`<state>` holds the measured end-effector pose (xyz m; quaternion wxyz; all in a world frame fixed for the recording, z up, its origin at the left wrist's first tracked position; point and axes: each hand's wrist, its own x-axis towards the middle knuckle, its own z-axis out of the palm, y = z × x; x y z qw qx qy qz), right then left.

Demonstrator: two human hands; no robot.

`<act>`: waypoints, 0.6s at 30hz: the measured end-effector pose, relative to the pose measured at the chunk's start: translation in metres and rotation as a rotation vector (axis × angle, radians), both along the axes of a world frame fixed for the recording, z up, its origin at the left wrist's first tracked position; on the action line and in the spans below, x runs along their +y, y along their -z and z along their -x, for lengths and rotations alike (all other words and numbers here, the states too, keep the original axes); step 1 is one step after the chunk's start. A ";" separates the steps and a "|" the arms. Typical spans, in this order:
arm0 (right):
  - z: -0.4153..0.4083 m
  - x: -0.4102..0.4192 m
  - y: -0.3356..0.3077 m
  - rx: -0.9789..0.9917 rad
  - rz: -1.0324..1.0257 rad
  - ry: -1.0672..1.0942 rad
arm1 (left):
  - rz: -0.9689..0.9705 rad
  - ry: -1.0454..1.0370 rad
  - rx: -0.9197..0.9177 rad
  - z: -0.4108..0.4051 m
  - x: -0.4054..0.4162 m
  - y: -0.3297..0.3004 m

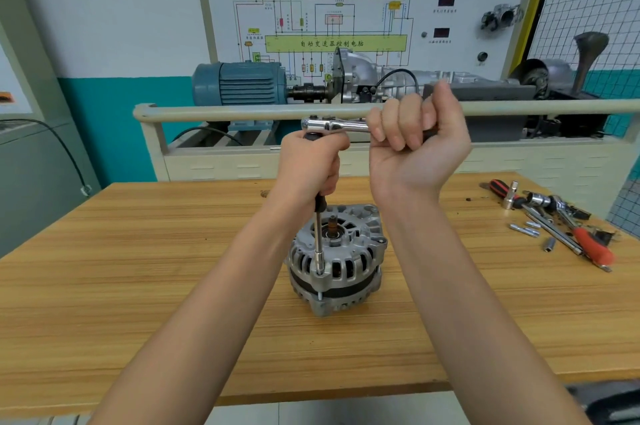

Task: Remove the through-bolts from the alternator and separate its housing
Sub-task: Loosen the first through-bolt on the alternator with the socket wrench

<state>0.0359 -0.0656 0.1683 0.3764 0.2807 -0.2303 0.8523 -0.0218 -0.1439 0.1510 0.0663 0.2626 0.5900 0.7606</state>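
The alternator (336, 258) sits upright mid-table (138, 286), directly below both hands. A long extension (318, 248) drops onto a through-bolt at its rim; left hand (308, 165) grips the extension's top, right hand (415, 144) is wrapped round the ratchet (332, 125) handle.

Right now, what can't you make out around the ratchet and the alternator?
Head view only:
- Bolt head: covered by the socket at the alternator rim.
- Ratchet handle: wrapped by the right hand.
- Extension bar top: inside the left hand.
- Loose bolts by the tools: too small to count surely.
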 end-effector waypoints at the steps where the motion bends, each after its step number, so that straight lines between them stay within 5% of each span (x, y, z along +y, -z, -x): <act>1: -0.004 -0.008 0.002 0.071 -0.084 0.138 | -0.003 -0.054 -0.005 -0.001 0.003 0.000; 4: -0.009 -0.026 0.004 0.190 -0.273 0.445 | -0.013 -0.116 0.004 -0.002 0.007 0.001; 6: -0.008 -0.023 0.002 0.196 -0.290 0.419 | -0.013 -0.102 0.010 0.000 0.005 0.002; 10: 0.005 0.007 -0.006 0.034 -0.168 -0.026 | -0.042 0.044 0.070 0.006 -0.006 0.005; 14: 0.029 0.032 -0.004 -0.102 0.167 -0.501 | -0.021 0.401 0.057 0.011 -0.014 0.007; 18: 0.029 0.034 -0.001 -0.090 0.281 -0.495 | 0.083 0.413 0.019 0.010 -0.010 0.008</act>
